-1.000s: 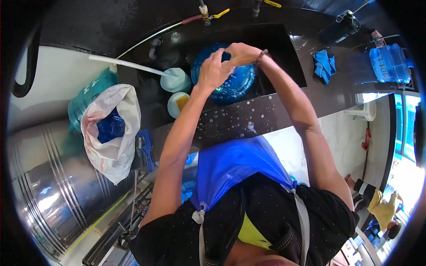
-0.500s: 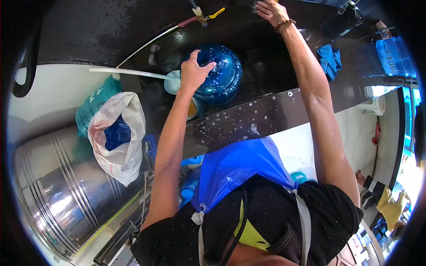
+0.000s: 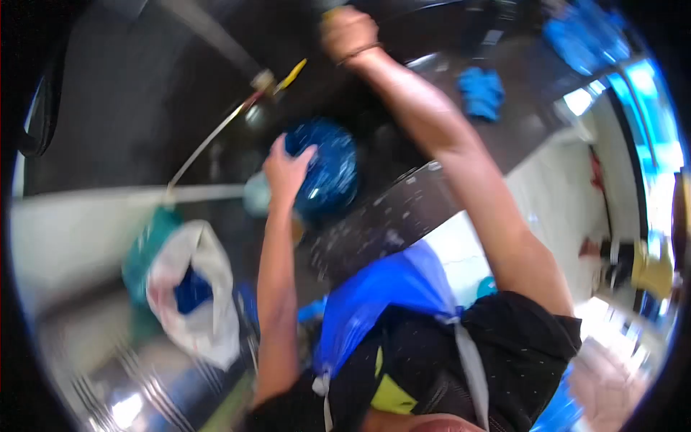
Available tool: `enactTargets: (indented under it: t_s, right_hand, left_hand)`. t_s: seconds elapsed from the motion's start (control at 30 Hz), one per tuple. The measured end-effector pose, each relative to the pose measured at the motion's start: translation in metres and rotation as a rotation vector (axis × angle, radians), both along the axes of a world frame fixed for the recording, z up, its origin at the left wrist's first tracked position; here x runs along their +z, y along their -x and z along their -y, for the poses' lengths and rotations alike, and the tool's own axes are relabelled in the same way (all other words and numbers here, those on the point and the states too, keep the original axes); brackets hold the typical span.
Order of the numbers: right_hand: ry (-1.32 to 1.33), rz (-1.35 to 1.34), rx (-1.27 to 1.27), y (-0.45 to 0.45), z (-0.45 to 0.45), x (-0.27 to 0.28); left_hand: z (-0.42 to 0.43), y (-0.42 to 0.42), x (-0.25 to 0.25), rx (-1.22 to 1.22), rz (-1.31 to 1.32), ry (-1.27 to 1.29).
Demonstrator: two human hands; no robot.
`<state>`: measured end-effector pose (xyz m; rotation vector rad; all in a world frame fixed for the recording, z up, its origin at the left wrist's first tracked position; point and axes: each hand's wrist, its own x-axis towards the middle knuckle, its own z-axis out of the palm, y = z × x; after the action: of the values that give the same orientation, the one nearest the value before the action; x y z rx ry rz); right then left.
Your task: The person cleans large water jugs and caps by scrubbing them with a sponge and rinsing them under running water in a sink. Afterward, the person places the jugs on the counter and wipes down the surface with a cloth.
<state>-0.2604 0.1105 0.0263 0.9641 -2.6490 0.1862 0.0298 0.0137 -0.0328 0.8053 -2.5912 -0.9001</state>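
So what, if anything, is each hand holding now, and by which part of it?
The left hand holds the blue jug by its mouth end. The right hand is at a yellow handle; blur hides whether it grips.

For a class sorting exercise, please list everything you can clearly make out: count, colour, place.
Round plastic jug: one, blue, centre-left
Rounded container: one, pale, left of jug
Metal tap: one, yellow lever handle, upper left
Crumpled cloth: one, blue, upper right
Translucent plastic bottle: one, blue, top right
Glossy counter: one, dark, middle
Open plastic sack: one, white, lower left
Rounded vessel: one, teal, behind sack
Ribbed metal cylinder: one, silver, bottom left
Plastic apron: one, blue, bottom centre
Other person: one, yellowish clothing, right edge
Short-sleeved top: one, black, bottom
Left hand: one, bare, on jug
Right hand: one, bare, top centre, apparently closed on yellow lever
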Motion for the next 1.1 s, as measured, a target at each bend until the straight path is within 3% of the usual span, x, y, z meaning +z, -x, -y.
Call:
enactTargets:
  t_s: [0.03, 0.07, 0.1, 0.13, 0.17, 0.2, 0.27, 0.33, 0.37, 0.4, 0.47, 0.57, 0.67, 0.73, 0.77, 0.8, 0.87, 0.9, 1.07, 1.1]
  right_hand:
    - [0.204, 0.01, -0.116, -0.007, 0.004, 0.002]
    - [0.223, -0.245, -0.094, 0.006, 0.008, -0.019]
    - [0.256, -0.196, -0.068, 0.006, 0.005, -0.014]
    - [0.297, -0.197, -0.043, 0.013, 0.009, -0.02]
    - [0.373, -0.024, -0.069, 0.023, 0.017, -0.032]
    - [0.608, 0.106, -0.075, 0.033, 0.03, -0.055]
    - [0.672, 0.232, -0.065, -0.025, 0.007, -0.032]
    - [0.536, 0.424, 0.035, -0.092, -0.015, -0.03]
    - [0.573, 0.473, 0.399, -0.106, -0.029, -0.056]
    - [0.539, 0.316, 0.825, -0.12, -0.031, -0.071]
    - [0.581, 0.491, 0.947, -0.165, -0.033, -0.091]
    - [0.661, 0.715, 0.623, -0.191, -0.025, -0.1]
    - [0.51, 0.671, 0.46, -0.19, -0.026, -0.095]
    - [0.466, 0.612, 0.462, -0.187, -0.028, -0.089]
    - [0.456, 0.609, 0.464, -0.187, -0.028, -0.087]
    - [0.448, 0.609, 0.47, -0.189, -0.028, -0.084]
    - [0.43, 0.624, 0.437, -0.189, -0.026, -0.084]
    - [0.428, 0.622, 0.432, -0.187, -0.024, -0.087]
    - [0.479, 0.722, 0.41, -0.18, -0.023, -0.082]
    - [0.645, 0.607, 0.429, -0.182, -0.016, -0.092]
  left_hand:
    - [0.004, 0.004, -0.024, -0.037, -0.124, 0.047]
    - [0.005, 0.009, -0.029, -0.064, -0.164, 0.024]
    - [-0.003, 0.011, -0.017, -0.027, -0.139, -0.097]
    - [-0.001, 0.011, -0.015, -0.018, -0.111, 0.034]
    - [0.005, 0.012, -0.021, -0.001, -0.108, 0.061]
    - [0.009, 0.012, -0.017, 0.012, -0.059, 0.069]
    - [0.009, 0.008, -0.003, 0.002, -0.027, 0.036]
    - [0.011, 0.009, -0.006, -0.025, -0.041, 0.004]
    - [0.003, 0.008, 0.001, -0.019, -0.029, -0.012]
    - [0.005, 0.009, -0.001, -0.04, -0.037, 0.008]
    - [0.009, 0.012, -0.012, -0.072, -0.043, 0.053]
    - [0.007, 0.015, -0.004, -0.188, -0.07, -0.14]
    - [0.029, 0.016, -0.003, -0.278, 0.047, -0.474]
    - [0.041, 0.02, 0.001, -0.277, 0.021, -0.602]
    - [0.052, 0.023, 0.007, -0.273, 0.075, -0.536]
    - [0.044, 0.027, 0.017, -0.07, -0.035, -0.634]
    - [0.042, 0.032, 0.037, -0.033, -0.345, -1.211]
    - [0.039, 0.037, 0.041, -0.077, -0.32, -1.287]
    - [0.028, 0.069, 0.046, -0.192, -0.248, -1.49]
    - [0.024, 0.073, 0.052, -0.226, -0.209, -1.461]
